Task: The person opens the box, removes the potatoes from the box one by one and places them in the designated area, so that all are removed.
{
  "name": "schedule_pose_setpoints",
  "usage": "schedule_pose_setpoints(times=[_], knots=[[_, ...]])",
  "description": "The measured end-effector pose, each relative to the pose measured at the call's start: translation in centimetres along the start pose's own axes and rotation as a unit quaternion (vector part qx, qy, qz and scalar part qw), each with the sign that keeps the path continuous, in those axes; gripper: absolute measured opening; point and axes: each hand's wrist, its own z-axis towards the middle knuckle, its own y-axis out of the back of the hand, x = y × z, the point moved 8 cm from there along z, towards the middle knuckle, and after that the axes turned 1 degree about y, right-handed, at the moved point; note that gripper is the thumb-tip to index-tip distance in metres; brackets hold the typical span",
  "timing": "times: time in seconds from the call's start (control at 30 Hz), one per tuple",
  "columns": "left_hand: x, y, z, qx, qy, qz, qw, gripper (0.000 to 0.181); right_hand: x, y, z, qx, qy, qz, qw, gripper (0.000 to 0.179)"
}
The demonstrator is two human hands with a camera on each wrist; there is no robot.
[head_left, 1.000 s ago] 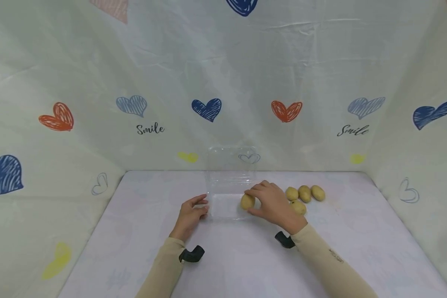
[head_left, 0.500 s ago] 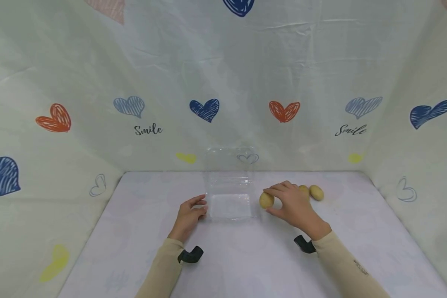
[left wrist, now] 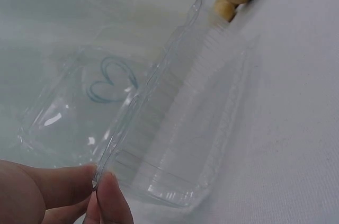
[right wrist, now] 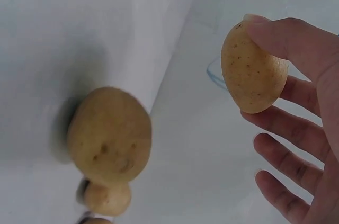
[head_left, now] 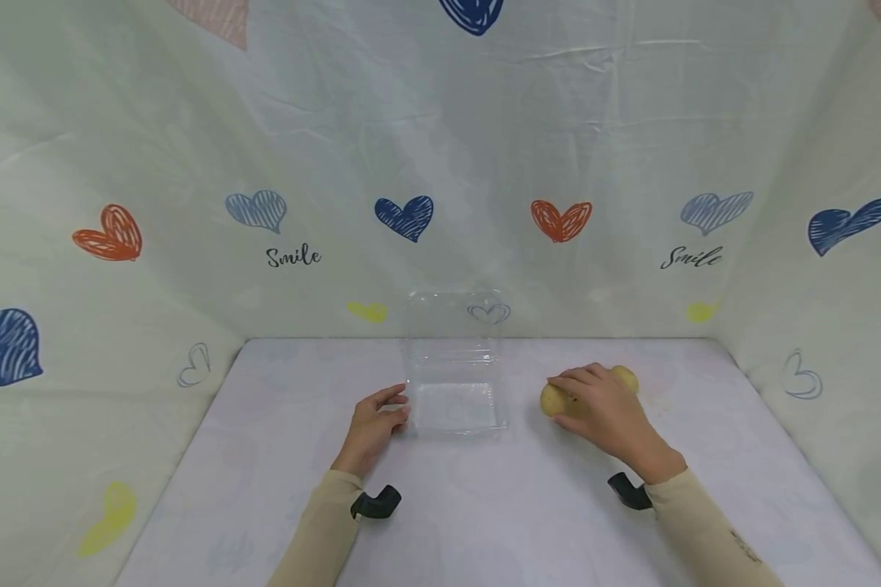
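Note:
A clear plastic clamshell box [head_left: 455,428] stands on the table with its lid [head_left: 451,316] raised at the back. At its left side my left hand [head_left: 372,425] pinches the rim between thumb and fingers, as the left wrist view shows. To the right, my right hand [head_left: 613,414] holds a yellow-brown potato [right wrist: 253,70] between thumb and fingertips, apart from the surface. Lying below it are loose potatoes, a large one [right wrist: 110,134] and a smaller one [right wrist: 108,198]. In the head view the right hand hides most of them; one potato [head_left: 626,377] shows behind it.
A white cloth covers the table [head_left: 477,522]. Behind it hangs a pale curtain [head_left: 323,147] printed with hearts, close to the raised lid. Each wrist carries a black camera mount [head_left: 377,501].
My right hand has carried the potato from over the box rightward to the loose potatoes. The left hand stays at the box's left rim.

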Motion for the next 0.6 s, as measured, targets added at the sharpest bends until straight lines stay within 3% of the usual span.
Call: schedule_pose_setpoints(times=[0.37, 0.6], knots=[[0.0, 0.0, 0.0, 0.0, 0.004, 0.0, 1.0, 0.049, -1.3, 1.3, -1.7, -0.041, 0.014, -0.017, 0.9989, 0.059], [0.2, 0.0, 0.1, 0.0, 0.007, 0.002, 1.0, 0.049, -2.3, 1.4, -2.9, -0.037, -0.001, -0.026, 0.999, 0.06]])
